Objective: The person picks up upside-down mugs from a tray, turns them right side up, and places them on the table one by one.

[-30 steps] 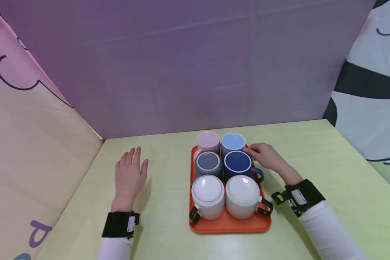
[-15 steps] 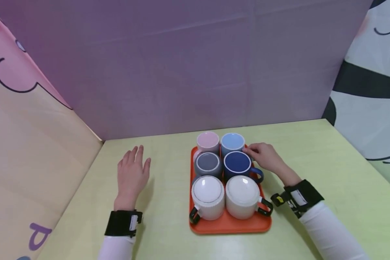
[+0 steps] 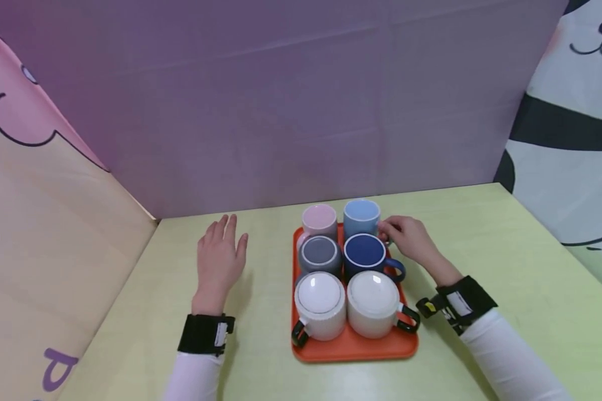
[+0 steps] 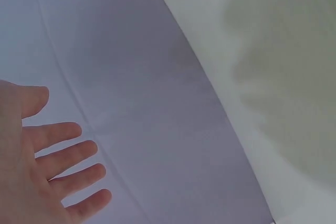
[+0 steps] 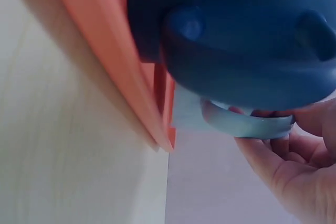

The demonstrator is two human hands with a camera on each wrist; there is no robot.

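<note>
Six ceramic mugs are packed in two columns on an orange plastic tray [image 3: 353,348] that lies on the pale yellow-green tabletop [image 3: 506,250], so closely that their sides touch or nearly touch and little room is left between them. At the far right of the tray stands the light blue mug [image 3: 362,216], which appears slightly lifted above its neighbours. Its handle points right, away from the pack, and that is where the right hand [image 3: 410,240] has been brought: in the right wrist view the pale blue handle loop [image 5: 247,124] is pinched by curled fingers [image 5: 273,161], a grip from the outer side that avoids the crowded mugs.

Just nearer sits the dark blue mug [image 3: 365,253], its handle also turned right, close beneath the right hand. To the left are the pink mug [image 3: 320,220] at the far end and the grey mug [image 3: 320,253] beside it. The two white ribbed mugs with black handles [image 3: 321,303] fill the near row.

The left hand [image 3: 221,262] is kept well left of the tray, palm down above or on the tabletop, fingers [image 4: 63,156] straight and spread, holding nothing.
</note>
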